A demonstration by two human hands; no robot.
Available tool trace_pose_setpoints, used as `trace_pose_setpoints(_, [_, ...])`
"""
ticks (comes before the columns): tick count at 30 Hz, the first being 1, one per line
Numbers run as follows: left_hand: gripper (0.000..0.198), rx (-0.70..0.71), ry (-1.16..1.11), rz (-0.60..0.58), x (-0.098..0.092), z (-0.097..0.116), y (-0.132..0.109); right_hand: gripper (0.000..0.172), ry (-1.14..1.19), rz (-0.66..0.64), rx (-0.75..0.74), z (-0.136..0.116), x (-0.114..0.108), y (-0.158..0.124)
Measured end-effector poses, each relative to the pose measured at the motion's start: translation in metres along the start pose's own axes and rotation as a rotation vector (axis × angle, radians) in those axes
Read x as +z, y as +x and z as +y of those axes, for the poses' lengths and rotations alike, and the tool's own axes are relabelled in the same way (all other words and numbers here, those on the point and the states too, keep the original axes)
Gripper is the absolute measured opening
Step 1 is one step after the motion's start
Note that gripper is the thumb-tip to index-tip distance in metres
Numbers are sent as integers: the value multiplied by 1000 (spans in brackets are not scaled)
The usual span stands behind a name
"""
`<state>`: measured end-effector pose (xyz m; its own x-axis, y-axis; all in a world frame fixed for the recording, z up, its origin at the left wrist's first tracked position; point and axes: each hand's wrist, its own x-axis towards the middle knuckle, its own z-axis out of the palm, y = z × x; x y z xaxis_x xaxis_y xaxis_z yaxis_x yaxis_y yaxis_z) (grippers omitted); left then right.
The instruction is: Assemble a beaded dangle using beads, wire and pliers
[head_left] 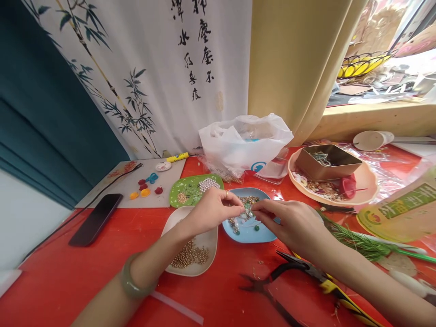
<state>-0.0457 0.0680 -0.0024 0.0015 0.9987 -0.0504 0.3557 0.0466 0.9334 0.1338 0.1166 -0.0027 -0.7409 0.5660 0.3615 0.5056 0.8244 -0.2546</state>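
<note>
My left hand [214, 208], with a pale green bangle [135, 277] on its wrist, pinches thumb and finger together above the blue plate [245, 237]. Facing it, my right hand [294, 222] is closed in a similar pinch, its fingertips close to those of the left. Whatever lies between the fingertips is too small to make out. Under them, green beads [256, 228], clear beads and gold-coloured pieces lie on the blue plate. A cream dish [211, 243] with many gold beads [190, 255] sits partly below my left forearm.
A green plate [177, 186] holds white beads [209, 183]. Cutting pliers [260, 285] and yellow-handled pliers [330, 287] lie near my right forearm. Behind stand a white plastic bag [235, 143] and a pink tray [369, 190] bearing a metal box [327, 170]. A phone [95, 220] lies left.
</note>
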Motion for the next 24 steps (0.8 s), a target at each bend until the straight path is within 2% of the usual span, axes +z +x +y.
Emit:
trace_pose_setpoints(9, [14,-32,-39,-20,-2,3,1,13,173,-26,110,-5,-6,0])
trace_pose_setpoints(16, [12,-7,-22,-55,-1,3,-1,13,171,-63,116,-5,-4,0])
trace_pose_setpoints(24, [8,-51,-27,-53,3,5,-2,16,220,-31,62,-6,-2,-1])
